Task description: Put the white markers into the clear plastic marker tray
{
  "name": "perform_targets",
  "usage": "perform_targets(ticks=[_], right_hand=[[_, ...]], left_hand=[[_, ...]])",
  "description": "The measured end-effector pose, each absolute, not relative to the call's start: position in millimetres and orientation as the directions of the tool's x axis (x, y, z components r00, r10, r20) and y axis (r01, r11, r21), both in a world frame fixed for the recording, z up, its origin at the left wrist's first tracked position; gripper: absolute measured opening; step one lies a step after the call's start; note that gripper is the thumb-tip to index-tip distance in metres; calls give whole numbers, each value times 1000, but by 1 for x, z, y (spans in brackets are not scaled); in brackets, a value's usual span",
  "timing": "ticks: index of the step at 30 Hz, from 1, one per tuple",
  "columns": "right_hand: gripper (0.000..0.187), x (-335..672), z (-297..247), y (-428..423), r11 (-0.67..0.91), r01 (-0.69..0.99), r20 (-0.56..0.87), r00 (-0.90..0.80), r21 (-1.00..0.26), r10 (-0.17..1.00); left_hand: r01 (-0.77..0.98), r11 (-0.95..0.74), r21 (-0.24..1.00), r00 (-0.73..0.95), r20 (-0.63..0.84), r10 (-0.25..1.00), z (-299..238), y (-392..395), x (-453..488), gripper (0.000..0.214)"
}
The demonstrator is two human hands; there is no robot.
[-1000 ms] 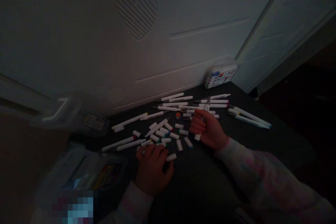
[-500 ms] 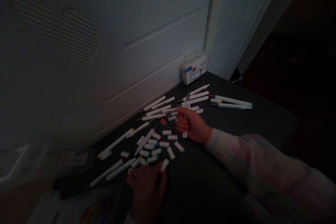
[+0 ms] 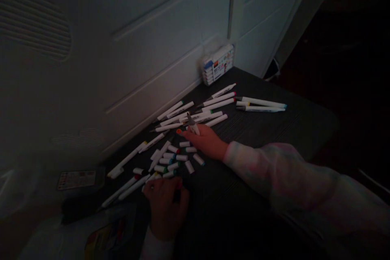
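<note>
My right hand is closed around an uncapped white marker, its grey tip pointing up and away. Its fingertips reach an orange-ended cap; whether they grip it I cannot tell. Lower down, my left hand has its fingers curled at the near edge of a pile of white marker caps. A cap with a pinkish-red end shows at these fingers, mostly hidden. Around the right hand lie several white markers, some with grey tips bare.
A boxed marker set stands against the white panel at the back of the dark table. More markers lie at the right. A clear case with a printed card and a colourful package are at the left.
My right hand has moved left and tilted the marker toward the orange-ended cap. In my left hand the cap has turned, its coloured end now showing. The view has shifted slightly.
</note>
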State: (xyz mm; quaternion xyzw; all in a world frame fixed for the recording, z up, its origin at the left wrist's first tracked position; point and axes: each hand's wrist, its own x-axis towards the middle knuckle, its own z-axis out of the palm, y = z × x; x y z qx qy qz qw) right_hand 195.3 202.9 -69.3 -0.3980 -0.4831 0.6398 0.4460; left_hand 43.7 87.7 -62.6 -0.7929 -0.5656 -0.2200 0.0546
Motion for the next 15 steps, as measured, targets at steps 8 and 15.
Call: perform_targets(ticks=[8, 15], right_hand=[[32, 198, -72, 200, -22, -52, -6, -292, -998, 956], [29, 203, -63, 199, 50, 137, 9, -286, -989, 958]], left_hand=[[903, -281, 326, 137, 402, 905, -68, 87, 54, 10], [881, -285, 379, 113, 416, 902, -72, 85, 55, 13]])
